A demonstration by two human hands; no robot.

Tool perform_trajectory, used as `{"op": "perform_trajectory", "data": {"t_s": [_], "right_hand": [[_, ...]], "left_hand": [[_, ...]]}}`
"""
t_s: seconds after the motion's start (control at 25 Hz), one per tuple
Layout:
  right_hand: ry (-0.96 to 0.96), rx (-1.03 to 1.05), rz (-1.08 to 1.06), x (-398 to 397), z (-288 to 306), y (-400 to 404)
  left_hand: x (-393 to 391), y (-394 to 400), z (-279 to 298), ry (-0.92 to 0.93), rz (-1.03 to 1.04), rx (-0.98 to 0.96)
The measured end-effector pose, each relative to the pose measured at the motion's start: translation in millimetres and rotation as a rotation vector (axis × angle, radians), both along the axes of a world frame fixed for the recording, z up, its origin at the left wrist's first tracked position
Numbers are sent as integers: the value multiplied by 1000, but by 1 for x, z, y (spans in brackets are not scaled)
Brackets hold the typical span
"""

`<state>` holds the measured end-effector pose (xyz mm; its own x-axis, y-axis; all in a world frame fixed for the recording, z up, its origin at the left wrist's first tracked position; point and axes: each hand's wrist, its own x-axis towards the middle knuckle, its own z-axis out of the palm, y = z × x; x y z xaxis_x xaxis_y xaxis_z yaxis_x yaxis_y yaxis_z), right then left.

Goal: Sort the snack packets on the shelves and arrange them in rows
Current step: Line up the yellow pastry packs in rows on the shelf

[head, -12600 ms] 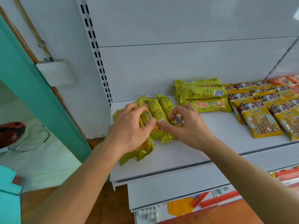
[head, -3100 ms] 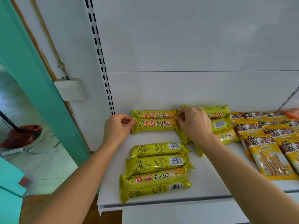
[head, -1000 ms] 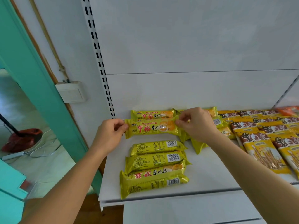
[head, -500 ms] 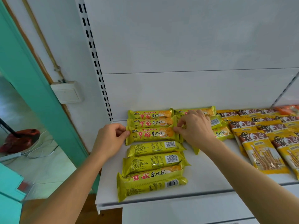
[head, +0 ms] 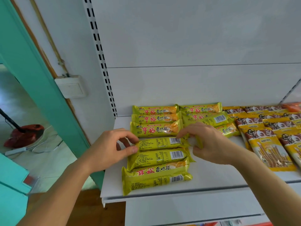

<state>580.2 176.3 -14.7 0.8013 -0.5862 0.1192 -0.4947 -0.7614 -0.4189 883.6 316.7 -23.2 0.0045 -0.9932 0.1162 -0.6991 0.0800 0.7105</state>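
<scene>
Hands (head: 112, 147) on packet (head: 160, 143), left-right.

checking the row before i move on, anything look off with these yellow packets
In the left column, the three rear packets show their fronts; the fourth packet, pinched by the left hand and right hand, and the fifth lie barcode-side up.

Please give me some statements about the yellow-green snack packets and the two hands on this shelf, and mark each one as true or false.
1. Both hands hold the same packet, one at each end. True.
2. That packet shows its barcode side. True.
3. The three packets behind it also show barcodes. False: these three show red lettering.
4. The left hand rests flat on the shelf. False: it pinches the packet's left end.
5. The right hand is at the packet's right end. True.
</scene>
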Motion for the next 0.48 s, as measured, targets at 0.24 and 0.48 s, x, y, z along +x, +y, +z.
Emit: {"op": "perform_trajectory", "data": {"t_s": [0.24, 0.48], "right_hand": [[-173, -38, -105, 9, -2, 4], [-773, 268, -253, 21, 22, 6]], "left_hand": [[-3, -2, -2, 163, 119, -120], [-13, -12, 26, 449, 229, -356]]}}
